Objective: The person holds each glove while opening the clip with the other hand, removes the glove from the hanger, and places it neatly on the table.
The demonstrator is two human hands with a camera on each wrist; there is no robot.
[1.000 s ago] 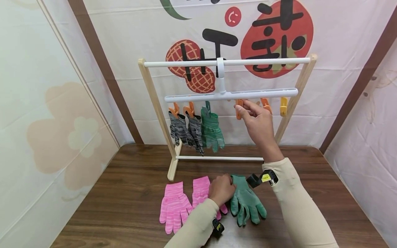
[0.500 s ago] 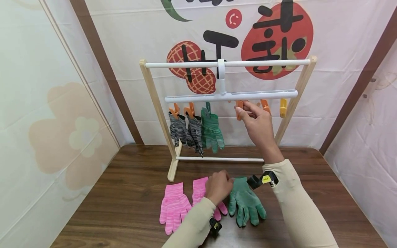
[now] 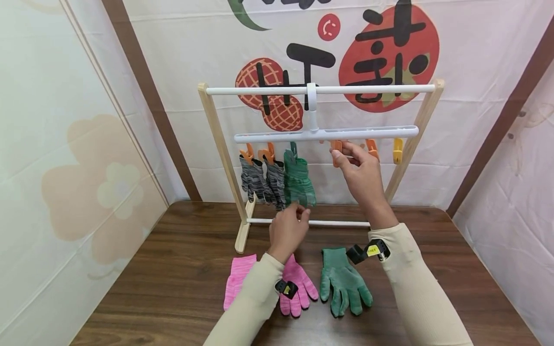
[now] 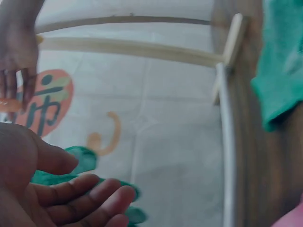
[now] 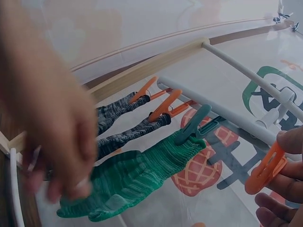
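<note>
As we look from left to right, one pink glove (image 3: 239, 276) lies on the table (image 3: 182, 269), while above it two grey gloves (image 3: 255, 180) hang from orange clips (image 3: 247, 154) under the white hanger (image 3: 277, 138). Next, a hanging green glove (image 3: 298, 173) dangles from a green clip (image 5: 191, 125), and the left hand (image 3: 289, 233) is before its fingertips, thumb and fingers apart, with nothing we can see between them. Below lies another pink glove (image 3: 298, 288), then a flat green glove (image 3: 344, 281). The right hand (image 3: 362, 175) has thumb and fingers clamped on a pinched orange clip (image 3: 336, 154); a spare orange clip (image 3: 372, 149) and a yellow clip (image 3: 397, 151) hang beyond.

If the left hand snags the hanging green glove, we judge a tug could slip it from its clip. A hard pull on the pinched orange clip could tilt the hanger, which hangs by one hook (image 3: 311, 98).

We cannot tell whether the left hand touches the glove, as it blurs in the right wrist view. A sleeve (image 3: 248, 300) hides much of the first pink glove, and fingers cover part of the pinched orange clip.
</note>
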